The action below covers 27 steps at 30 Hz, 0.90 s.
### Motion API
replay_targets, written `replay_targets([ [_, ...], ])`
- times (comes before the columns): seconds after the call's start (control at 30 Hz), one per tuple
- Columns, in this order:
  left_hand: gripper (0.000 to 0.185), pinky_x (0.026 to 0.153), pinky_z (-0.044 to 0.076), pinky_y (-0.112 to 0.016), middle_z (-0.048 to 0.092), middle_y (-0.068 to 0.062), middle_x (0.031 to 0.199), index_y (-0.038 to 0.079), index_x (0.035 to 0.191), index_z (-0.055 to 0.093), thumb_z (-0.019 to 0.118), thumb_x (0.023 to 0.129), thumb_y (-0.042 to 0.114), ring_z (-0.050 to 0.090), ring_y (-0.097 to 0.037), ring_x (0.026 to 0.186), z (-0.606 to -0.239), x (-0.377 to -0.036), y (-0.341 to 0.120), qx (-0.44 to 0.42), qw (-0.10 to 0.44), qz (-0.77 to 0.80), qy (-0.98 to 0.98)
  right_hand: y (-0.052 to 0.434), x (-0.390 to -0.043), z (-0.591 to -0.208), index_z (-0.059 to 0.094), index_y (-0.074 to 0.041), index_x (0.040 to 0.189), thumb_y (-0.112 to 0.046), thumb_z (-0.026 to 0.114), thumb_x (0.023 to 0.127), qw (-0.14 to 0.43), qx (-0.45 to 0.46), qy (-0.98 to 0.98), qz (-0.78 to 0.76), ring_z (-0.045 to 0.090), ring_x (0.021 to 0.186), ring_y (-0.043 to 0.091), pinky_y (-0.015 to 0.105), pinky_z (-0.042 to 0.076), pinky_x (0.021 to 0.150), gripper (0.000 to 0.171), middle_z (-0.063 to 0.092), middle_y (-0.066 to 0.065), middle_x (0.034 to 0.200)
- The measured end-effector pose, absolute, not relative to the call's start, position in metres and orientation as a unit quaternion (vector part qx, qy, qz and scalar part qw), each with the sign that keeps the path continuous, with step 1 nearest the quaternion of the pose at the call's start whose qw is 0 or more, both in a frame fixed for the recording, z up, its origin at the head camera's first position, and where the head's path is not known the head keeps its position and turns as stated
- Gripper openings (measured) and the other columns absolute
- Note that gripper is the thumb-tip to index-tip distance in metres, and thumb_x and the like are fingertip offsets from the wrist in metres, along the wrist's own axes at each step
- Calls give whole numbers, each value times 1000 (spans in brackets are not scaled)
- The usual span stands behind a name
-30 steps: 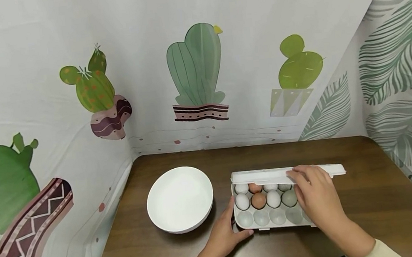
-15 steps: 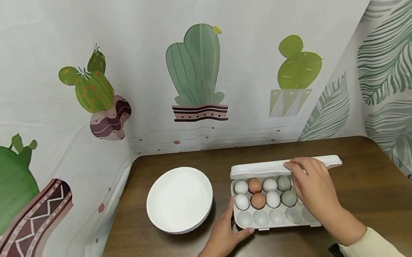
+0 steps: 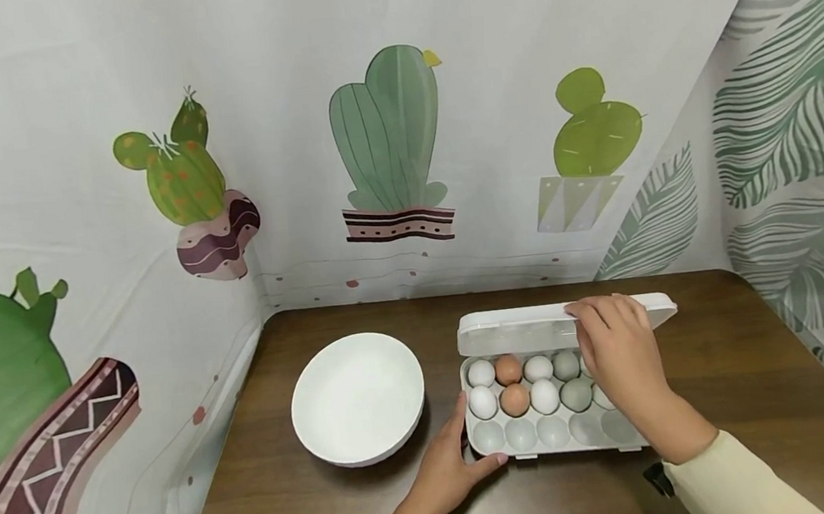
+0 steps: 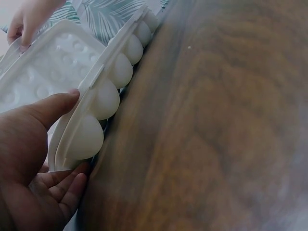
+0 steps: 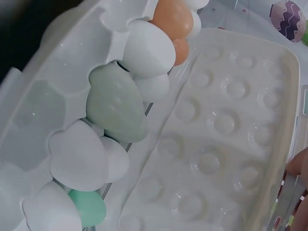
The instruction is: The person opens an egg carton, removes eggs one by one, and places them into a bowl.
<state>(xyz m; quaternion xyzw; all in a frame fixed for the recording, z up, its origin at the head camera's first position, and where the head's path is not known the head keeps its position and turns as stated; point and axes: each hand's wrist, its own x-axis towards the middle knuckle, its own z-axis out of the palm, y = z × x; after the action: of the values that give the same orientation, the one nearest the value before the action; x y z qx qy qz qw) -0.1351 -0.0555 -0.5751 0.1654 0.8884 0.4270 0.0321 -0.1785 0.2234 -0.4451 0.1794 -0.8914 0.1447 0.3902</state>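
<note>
Right end of the white plastic egg carton [image 3: 551, 433] hidden in the head view behind the right hand [image 3: 618, 352]; eggs there countable only in part. Sleeve and a dark strap at the right wrist cut off by the lower frame edge. Right wrist view blurred and close: dimpled inside of the carton's hinged white lid [image 5: 231, 125], pale, green and brown eggs [image 3: 514, 399] in the cups, one fingertip barely showing at the right edge.

Lid raised and leaning toward the far side, right-hand fingers curled over its top edge, pinching it. Left hand [image 3: 446, 475] at the carton's near left corner, thumb on the rim and fingers curled under the base, gripping it; same hold visible in the left wrist view [image 4: 33, 159]. Near row of cups bare.

Carton right of centre on the dark brown wooden table [image 3: 758, 388]; round white bowl [image 3: 357, 398] just left of it, apart. Open tabletop far behind the lid and to the right. Cactus-printed cloth [image 3: 388, 138] hanging behind and left, leaf-printed cloth [image 3: 797, 116] right.
</note>
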Motion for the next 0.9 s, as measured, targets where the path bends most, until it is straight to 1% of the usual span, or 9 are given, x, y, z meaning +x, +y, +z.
replay_targets([
  [0.1,112,113,42,-49,44,-15,157,8,162,18,78,81,57,48,-30,141,-575,-135,-56,164,33,429,888,223,-183,-445,68,-3,111,0,61,93,399,177,-887,153,61,100,39,57,41,104,20,67,16,104],
  [0.3,112,114,41,-48,43,-15,158,8,162,17,79,81,56,47,-30,142,-574,-135,-56,163,36,434,885,224,-197,-446,64,0,117,-4,66,91,422,165,-877,162,60,98,41,57,41,102,27,66,19,102],
  [0.53,111,114,41,-48,42,-15,158,6,161,19,77,82,57,46,-31,143,-574,-135,-55,164,35,425,890,224,-210,-446,65,0,111,-7,66,92,434,157,-870,170,58,99,42,58,39,102,20,65,19,100],
  [0.77,111,115,41,-48,42,-16,158,8,162,18,78,82,57,46,-30,143,-574,-135,-56,162,37,428,889,225,-220,-447,67,-2,105,-4,68,91,443,150,-865,182,59,97,40,58,39,103,14,66,15,96],
  [0.9,111,115,40,-49,42,-16,159,9,162,18,78,82,56,45,-30,144,-574,-135,-56,160,39,428,888,226,-223,-447,68,-2,105,-6,68,92,441,152,-868,174,59,97,40,59,39,104,14,66,16,96],
])
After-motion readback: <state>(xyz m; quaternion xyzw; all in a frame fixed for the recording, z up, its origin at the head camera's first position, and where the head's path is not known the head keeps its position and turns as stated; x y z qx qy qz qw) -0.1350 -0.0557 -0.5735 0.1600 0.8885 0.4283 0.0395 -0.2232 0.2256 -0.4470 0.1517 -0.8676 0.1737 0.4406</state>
